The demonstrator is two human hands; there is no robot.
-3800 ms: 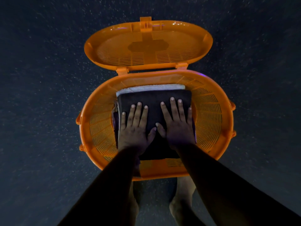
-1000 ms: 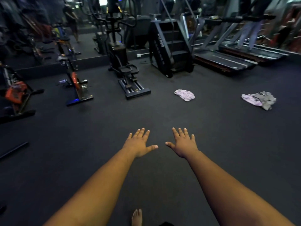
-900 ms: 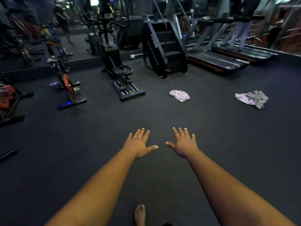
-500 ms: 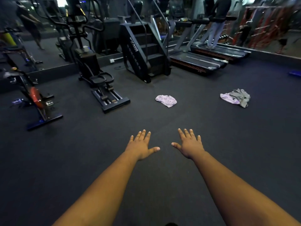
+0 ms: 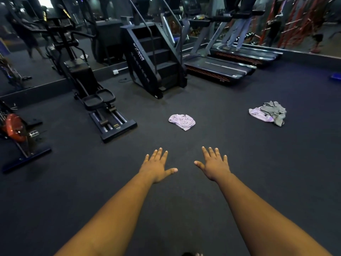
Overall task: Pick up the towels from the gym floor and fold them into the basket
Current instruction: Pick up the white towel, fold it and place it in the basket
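Observation:
A crumpled lilac towel [image 5: 182, 121] lies on the dark gym floor straight ahead of me. Farther right sits a small heap of a lilac towel and a grey towel [image 5: 268, 113]. My left hand [image 5: 156, 166] and my right hand [image 5: 214, 164] are stretched out in front, palms down, fingers spread, holding nothing. Both hands hover well short of the nearer lilac towel. The orange basket is out of view.
A stepper machine [image 5: 103, 108] stands ahead to the left, a stair climber [image 5: 155, 58] behind the towel, treadmills [image 5: 221, 69] at the back right with a person walking on one. A red exercise bike [image 5: 16, 130] is at the far left. Dark floor lies between me and the towels.
I have left the basket and now face the open gym floor. Over the last second the view has shifted so the towels and machines appear closer; my hands stay spread and empty.

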